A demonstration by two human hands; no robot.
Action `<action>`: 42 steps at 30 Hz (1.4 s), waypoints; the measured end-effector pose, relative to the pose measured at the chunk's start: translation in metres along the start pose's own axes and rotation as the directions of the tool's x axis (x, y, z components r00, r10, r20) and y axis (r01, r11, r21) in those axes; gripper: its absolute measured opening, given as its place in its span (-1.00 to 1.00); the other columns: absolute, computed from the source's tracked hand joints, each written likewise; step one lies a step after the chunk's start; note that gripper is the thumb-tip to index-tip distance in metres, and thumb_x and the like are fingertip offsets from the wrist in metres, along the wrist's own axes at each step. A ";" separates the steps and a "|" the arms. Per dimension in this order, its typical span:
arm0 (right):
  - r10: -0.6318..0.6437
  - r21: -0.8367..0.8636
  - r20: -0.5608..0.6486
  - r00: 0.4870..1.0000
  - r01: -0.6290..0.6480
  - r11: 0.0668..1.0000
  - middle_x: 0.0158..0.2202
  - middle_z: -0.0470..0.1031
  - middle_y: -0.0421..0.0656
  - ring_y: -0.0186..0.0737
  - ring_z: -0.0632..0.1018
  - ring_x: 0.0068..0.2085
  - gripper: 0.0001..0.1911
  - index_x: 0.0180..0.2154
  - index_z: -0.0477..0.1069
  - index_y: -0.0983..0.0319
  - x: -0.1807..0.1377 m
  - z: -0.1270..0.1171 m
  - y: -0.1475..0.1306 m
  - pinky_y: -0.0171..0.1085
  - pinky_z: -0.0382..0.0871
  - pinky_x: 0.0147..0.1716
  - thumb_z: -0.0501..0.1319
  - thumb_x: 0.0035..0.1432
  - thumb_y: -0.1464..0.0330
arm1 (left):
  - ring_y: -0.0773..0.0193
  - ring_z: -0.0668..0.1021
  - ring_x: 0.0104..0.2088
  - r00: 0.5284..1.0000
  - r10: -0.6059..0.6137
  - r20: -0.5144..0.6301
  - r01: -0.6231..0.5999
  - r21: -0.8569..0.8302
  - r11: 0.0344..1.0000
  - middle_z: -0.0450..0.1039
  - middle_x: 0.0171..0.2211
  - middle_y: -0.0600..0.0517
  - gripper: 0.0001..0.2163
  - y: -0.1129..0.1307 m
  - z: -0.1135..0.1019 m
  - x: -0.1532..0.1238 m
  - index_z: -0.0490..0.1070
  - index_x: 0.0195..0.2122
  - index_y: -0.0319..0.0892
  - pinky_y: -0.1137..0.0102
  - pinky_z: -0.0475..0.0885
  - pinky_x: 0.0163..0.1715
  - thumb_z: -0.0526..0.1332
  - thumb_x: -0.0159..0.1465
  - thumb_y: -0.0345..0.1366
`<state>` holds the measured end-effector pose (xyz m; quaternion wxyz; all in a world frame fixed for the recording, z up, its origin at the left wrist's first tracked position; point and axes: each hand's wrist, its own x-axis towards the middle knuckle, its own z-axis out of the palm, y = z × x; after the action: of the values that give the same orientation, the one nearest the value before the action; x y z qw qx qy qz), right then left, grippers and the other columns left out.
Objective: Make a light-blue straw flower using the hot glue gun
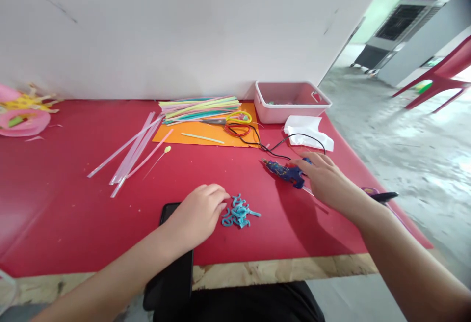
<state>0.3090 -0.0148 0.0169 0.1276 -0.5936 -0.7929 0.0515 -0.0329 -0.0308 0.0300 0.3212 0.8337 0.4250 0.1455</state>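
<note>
My left hand (200, 216) rests on the red table top, fingers loosely bent and slightly apart. Its fingertips come up to the left edge of a small pile of curled teal pipe cleaner pieces (240, 213), with nothing seen in its grasp. Under my left wrist lies a black phone (171, 275), partly covered. My right hand (324, 177) has its fingers over the handle of a dark blue glue gun (285, 172). The gun's nozzle points left, and a clear glue stick juts from its rear. My right thumb is hidden.
Pipe cleaners (200, 108) and scissors (215, 121) lie on an orange sheet (172, 138). Pink strips (134, 152) and a yellow-tipped stick (167, 149) are left of it. A pink basket (279, 111), white tissue (305, 130) and black cord (274, 152) are at right.
</note>
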 end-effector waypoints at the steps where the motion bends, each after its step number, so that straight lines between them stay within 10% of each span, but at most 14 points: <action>1: -0.007 0.024 0.005 1.000 0.007 1.000 0.12 0.42 0.13 0.18 0.43 0.19 -0.56 0.09 0.41 0.21 -0.005 0.000 -0.012 0.20 0.34 0.14 0.02 0.21 0.51 | -0.12 0.53 0.02 1.000 -0.027 -0.012 0.028 0.031 0.999 0.53 0.01 -0.27 -0.73 -0.001 0.001 -0.005 0.50 0.00 -0.27 -0.06 0.37 0.10 0.07 0.39 -0.40; 5: -0.110 0.154 0.143 0.984 0.088 0.984 -0.04 0.55 -0.05 -0.04 0.60 -0.02 -0.65 0.02 0.44 0.13 -0.021 0.007 -0.069 -0.09 0.54 -0.04 0.23 0.24 0.16 | -0.19 0.43 0.21 0.993 -0.103 0.049 0.096 0.124 0.988 0.38 0.21 -0.30 -0.47 0.001 0.012 -0.013 0.32 0.22 -0.26 -0.04 0.29 0.24 0.34 0.26 -0.22; 10: -0.139 0.321 0.337 0.931 0.026 0.947 0.02 0.47 0.03 0.05 0.57 0.00 -0.16 0.15 0.38 0.23 -0.015 0.021 -0.112 -0.08 0.49 0.00 0.49 -0.12 0.01 | -0.13 0.50 0.09 0.992 -0.110 0.060 0.107 0.053 0.993 0.40 0.09 -0.24 -0.35 0.014 0.024 0.002 0.32 0.19 -0.22 0.07 0.42 0.10 0.48 0.09 -0.22; 18: -0.165 0.412 0.311 0.936 0.024 0.911 -0.23 0.54 -0.06 -0.14 0.55 -0.18 -0.84 -0.21 0.53 0.27 0.013 0.030 -0.115 -0.21 0.39 -0.14 0.26 0.13 0.51 | 0.15 0.52 -0.33 0.991 -0.132 0.027 0.133 -0.056 0.989 0.44 -0.36 -0.01 -0.98 0.008 0.017 0.021 0.49 -0.36 -0.18 0.31 0.39 -0.28 0.31 0.18 -0.38; 29: -0.071 0.566 0.208 0.975 -0.061 0.822 -0.27 0.64 -0.15 -0.28 0.61 -0.32 -0.76 -0.14 0.58 0.21 0.017 0.025 -0.099 -0.28 0.51 -0.25 0.18 0.20 0.44 | 0.16 0.67 -0.27 0.983 -0.156 0.097 0.182 -0.394 0.901 0.66 -0.26 -0.10 -0.73 -0.009 0.010 0.029 0.53 -0.06 -0.23 0.31 0.57 -0.27 0.17 0.26 -0.33; 36: -0.043 0.468 0.175 0.984 -0.044 0.883 0.07 0.47 0.07 -0.03 0.53 0.07 -0.67 0.03 0.50 0.24 0.011 0.024 -0.098 0.01 0.38 0.17 0.21 0.23 0.38 | -0.03 0.50 0.12 0.992 -0.028 0.125 0.059 -0.249 0.967 0.48 0.10 -0.15 -0.52 -0.003 -0.017 0.013 0.51 0.08 -0.12 0.10 0.35 0.19 0.32 0.09 -0.45; 40: -0.094 0.464 0.239 0.966 -0.028 0.885 0.13 0.40 0.11 0.15 0.45 0.15 -0.28 0.11 0.43 0.26 0.004 0.029 -0.108 0.10 0.32 0.21 0.51 -0.10 0.23 | -0.14 0.50 0.06 0.988 -0.086 0.128 0.092 -0.041 0.995 0.44 0.05 -0.18 -0.42 0.001 -0.005 0.008 0.47 0.08 -0.15 0.05 0.39 0.09 0.49 -0.01 -0.32; 42: -0.132 0.486 0.260 0.957 -0.012 0.874 0.07 0.44 0.05 0.09 0.47 0.11 -0.40 0.04 0.48 0.24 0.003 0.033 -0.115 0.03 0.34 0.18 0.49 -0.09 0.34 | -0.08 0.53 -0.03 0.990 -0.103 0.092 0.108 -0.048 0.993 0.47 -0.07 -0.14 -0.63 0.002 0.003 0.011 0.51 -0.05 -0.16 0.10 0.41 0.02 0.41 0.08 -0.37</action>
<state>0.1931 -0.0430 0.0125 0.1573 -0.5042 -0.7832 0.3282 -0.0236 -0.0242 0.0281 0.3693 0.8069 0.4497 0.1019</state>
